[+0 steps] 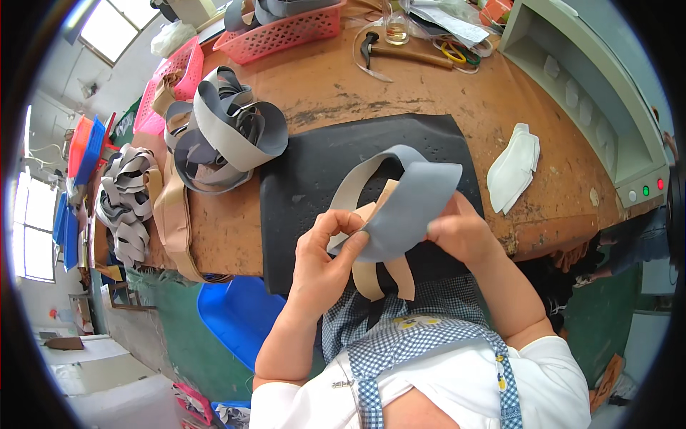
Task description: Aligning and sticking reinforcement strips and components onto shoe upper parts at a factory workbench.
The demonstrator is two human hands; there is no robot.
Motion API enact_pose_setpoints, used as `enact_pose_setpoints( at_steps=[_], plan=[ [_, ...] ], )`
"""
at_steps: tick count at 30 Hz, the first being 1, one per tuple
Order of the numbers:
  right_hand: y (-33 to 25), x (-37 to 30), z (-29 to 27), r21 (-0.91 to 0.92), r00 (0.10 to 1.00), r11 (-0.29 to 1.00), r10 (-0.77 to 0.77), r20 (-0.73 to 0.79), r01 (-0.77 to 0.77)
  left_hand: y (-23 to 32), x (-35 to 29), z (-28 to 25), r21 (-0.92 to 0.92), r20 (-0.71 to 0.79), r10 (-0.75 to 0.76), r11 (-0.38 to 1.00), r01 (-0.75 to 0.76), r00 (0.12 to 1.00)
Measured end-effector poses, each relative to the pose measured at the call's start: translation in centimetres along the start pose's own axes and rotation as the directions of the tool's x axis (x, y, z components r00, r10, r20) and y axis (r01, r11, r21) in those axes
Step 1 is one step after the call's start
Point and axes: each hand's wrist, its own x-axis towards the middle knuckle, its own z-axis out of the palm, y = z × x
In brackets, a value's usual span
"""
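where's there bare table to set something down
The table has a bare patch between the hammer and the black mat, and another between the white pieces and the grey cabinet. It's crowded on the left, with heaped strips and pink baskets, and at the far edge around the glass. The held grey strip hangs over the mat.

We saw a bright scene, with white, washed-out windows (111, 32) lighting it from the left and only soft shadows on the brown surface (421, 93). The grey-blue strip (411, 207) looked crisp to us, while the distant background at left looked softer. Fisheye distortion bent the grey cabinet (597, 93) toward the dark, bluish-fringed rim.
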Motion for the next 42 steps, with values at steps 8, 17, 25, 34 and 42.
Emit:
enact_pose_setpoints(
  at_steps=[8, 17, 25, 34, 42],
  plan=[
    [-0.1, 1.2, 0.0, -0.226, 0.967, 0.971, -0.132, -0.218, 0.082, -0.4, -0.4, 0.2, 0.100, 0.013, 0.047, 0.994, -0.048, 0.999],
    [0.6, 1.8, 0.5, -0.227, 0.939, 0.960, -0.221, -0.265, 0.162, -0.4, 0.0, -0.3, 0.018, 0.085, 0.041, 0.999, -0.043, 0.996],
    [1.8, 2.0, 1.7, -0.442, 0.888, 0.874, -0.354, -0.295, 0.202, 0.4, -0.5, 1.1, 0.093, -0.039, -0.007, 0.996, 0.010, 0.999],
    [1.9, 1.8, 1.8, -0.242, 0.933, 0.966, -0.170, -0.317, 0.094, -0.2, -0.4, 0.5, -0.007, -0.014, -0.103, 0.995, 0.103, 0.995],
    [1.4, 1.7, 0.8, -0.115, 0.945, 0.991, -0.097, -0.311, 0.064, -0.9, -1.7, 0.7, 0.232, -0.052, 0.046, 0.972, -0.032, 0.998]
  ],
)
